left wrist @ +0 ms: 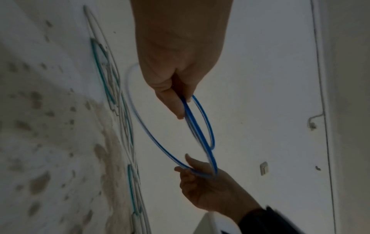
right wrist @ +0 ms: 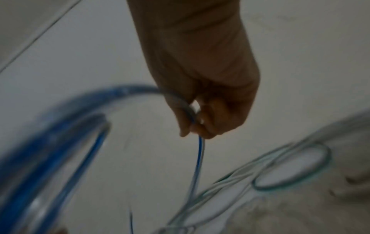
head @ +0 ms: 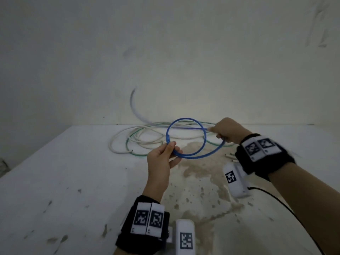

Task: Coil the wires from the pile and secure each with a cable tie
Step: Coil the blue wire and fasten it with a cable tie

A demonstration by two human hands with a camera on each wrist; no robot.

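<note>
In the head view, the left hand point(head: 161, 159), low in the middle of the frame, pinches the lower-left side of a blue wire point(head: 185, 138) that has been looped into a round coil; its grip is closed on the gathered strands between thumb and fingers. The right hand point(head: 227, 131), at right of centre, has its fingers curled round the same wire on the coil's right side. The coil is held up above the white worktop point(head: 64, 181). Behind it, at mid-frame, a pile of white and green wires point(head: 139, 139) lies loose on the worktop near the wall point(head: 165, 52). A blurred length of wire arcs up against the wall. Brownish stains spread over the worktop below the hands. Both wrists wear black bands with printed markers.

In the left wrist view, the left hand point(left wrist: 176, 66) reaches down from the top, thumb and fingers pinching the blue wire point(left wrist: 200, 126) where the loops meet. The right hand point(left wrist: 208, 186) holds the far side of the coil in the lower centre. The pile of wires point(left wrist: 112, 88) runs along the left of the frame.

In the right wrist view, heavily blurred, the right hand point(right wrist: 204, 88) closes round the blue wire point(right wrist: 60, 126), which sweeps to the lower left and also hangs down from the fingers. The pile point(right wrist: 290, 167) lies at lower right.
</note>
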